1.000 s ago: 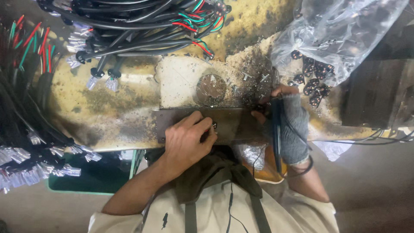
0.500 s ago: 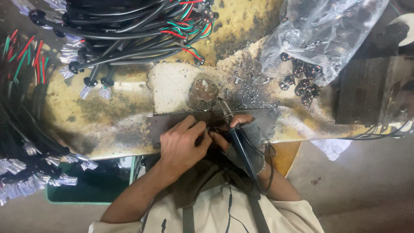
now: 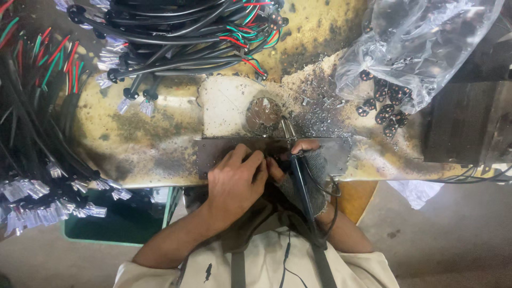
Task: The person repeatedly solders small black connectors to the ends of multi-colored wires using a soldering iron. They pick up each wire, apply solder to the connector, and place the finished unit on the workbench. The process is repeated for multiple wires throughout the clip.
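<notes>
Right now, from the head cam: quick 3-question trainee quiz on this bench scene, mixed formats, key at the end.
1. True or false: the right hand, in a grey fingerless glove, holds a black-handled soldering iron.
2. The clear plastic bag of small black parts lies: A) at the bench's far right, B) under the left hand, C) on the floor.
3. Fill in: both hands work over a dark rectangular metal ___.

Key: 1 true; 2 A; 3 plate.

Even soft light, sharp centre, warped edges.
</notes>
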